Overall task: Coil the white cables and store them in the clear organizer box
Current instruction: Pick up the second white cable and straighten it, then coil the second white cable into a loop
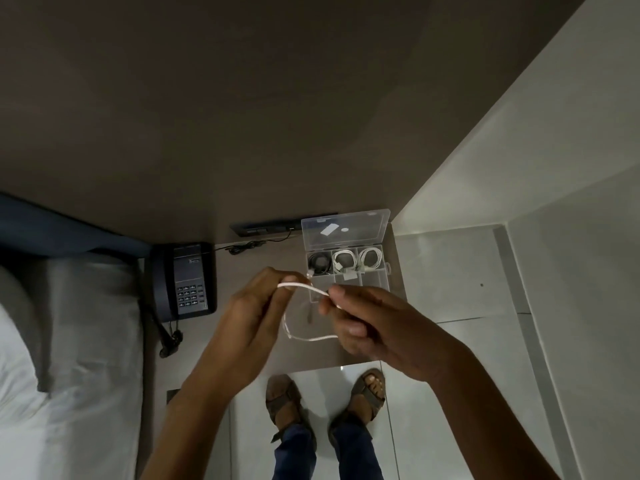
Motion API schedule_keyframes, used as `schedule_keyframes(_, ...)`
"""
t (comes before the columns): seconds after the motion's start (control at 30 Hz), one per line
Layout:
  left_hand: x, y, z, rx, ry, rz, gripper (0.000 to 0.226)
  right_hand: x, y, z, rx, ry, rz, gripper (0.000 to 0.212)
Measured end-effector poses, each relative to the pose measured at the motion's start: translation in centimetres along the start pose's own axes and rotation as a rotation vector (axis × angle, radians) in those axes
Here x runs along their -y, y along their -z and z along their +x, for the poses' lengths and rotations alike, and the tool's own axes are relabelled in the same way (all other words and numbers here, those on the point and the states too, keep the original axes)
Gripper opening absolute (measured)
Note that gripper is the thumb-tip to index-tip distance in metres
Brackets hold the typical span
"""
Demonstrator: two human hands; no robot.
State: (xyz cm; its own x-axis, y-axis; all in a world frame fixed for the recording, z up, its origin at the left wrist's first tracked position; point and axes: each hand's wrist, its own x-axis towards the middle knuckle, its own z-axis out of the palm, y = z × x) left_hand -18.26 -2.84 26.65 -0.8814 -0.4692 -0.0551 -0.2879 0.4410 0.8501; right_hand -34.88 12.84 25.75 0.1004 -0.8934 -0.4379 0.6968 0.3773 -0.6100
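I hold a white cable (pixel 304 289) in the air in front of me, just above the near side of the table. My left hand (pixel 252 317) pinches one end of it at the fingertips. My right hand (pixel 367 323) pinches it a short way along, and a loop hangs down between the two hands. Behind the hands the clear organizer box (pixel 346 233) stands with its lid open and upright. Its back row holds a black coiled cable (pixel 319 262) and two coiled white cables (pixel 356 259). The front compartments look bare, partly hidden by my fingers.
A dark desk phone (pixel 187 280) with a curly cord sits left of the box. A black socket strip (pixel 263 228) with a thin lead runs along the wall. A bed with white sheets (pixel 69 341) is at the left. My sandalled feet (pixel 325 396) stand on the pale tiled floor.
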Motion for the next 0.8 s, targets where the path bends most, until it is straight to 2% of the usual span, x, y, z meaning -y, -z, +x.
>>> schedule_keyframes(0.13, 0.1, 1.7, -0.2, -0.055, 0.137, -0.017, 0.028, 1.5, 0.4, -1.9, 0.039, -0.043, -0.006, 0.035)
schedule_keyframes(0.23, 0.4, 3.5, 0.2, -0.243, 0.289, 0.018, 0.023, 3.3, -0.1, -3.4, 0.019, -0.023, -0.002, 0.033)
schedule_keyframes(0.3, 0.0, 5.0, 0.8, -0.319, 0.389, 0.127, 0.022, 5.1, -1.0, -4.3, -0.016, -0.001, -0.014, 0.034)
schedule_keyframes(0.4, -2.5, 7.3, 1.9, -0.224, 0.54, 0.338, 0.03, 7.8, -3.3, -5.4, -0.054, 0.022, -0.024, 0.034)
schedule_keyframes(0.43, -4.0, 8.0, 2.1, -0.155, 0.483, 0.411, 0.038, 8.6, -4.3, -5.7, -0.053, 0.027, -0.031, 0.035)
schedule_keyframes(0.47, -5.9, 8.3, 2.2, -0.094, 0.353, 0.432, 0.053, 9.3, -5.3, -5.8, -0.049, 0.03, -0.05, 0.035)
schedule_keyframes(0.53, -10.2, 8.3, 2.2, 0.004, 0.058, 0.284, 0.069, 10.3, -7.2, -5.9, -0.047, 0.032, -0.108, 0.036)
schedule_keyframes(0.63, -14.9, 8.7, 1.8, 0.155, -0.094, 0.042, 0.047, 12.0, -9.5, -6.8, -0.052, 0.06, -0.148, 0.036)
schedule_keyframes(0.7, -16.0, 10.5, 1.7, 0.105, -0.061, -0.208, 0.023, 13.1, -10.1, -8.0, -0.041, 0.065, -0.14, 0.037)
schedule_keyframes(0.73, -16.1, 11.9, 1.6, 0.034, -0.032, -0.321, 0.019, 13.6, -10.3, -8.7, -0.034, 0.058, -0.156, 0.038)
schedule_keyframes(0.8, -15.9, 14.5, 1.5, -0.116, -0.01, -0.387, 0.019, 14.4, -10.6, -9.9, -0.022, 0.038, -0.188, 0.039)
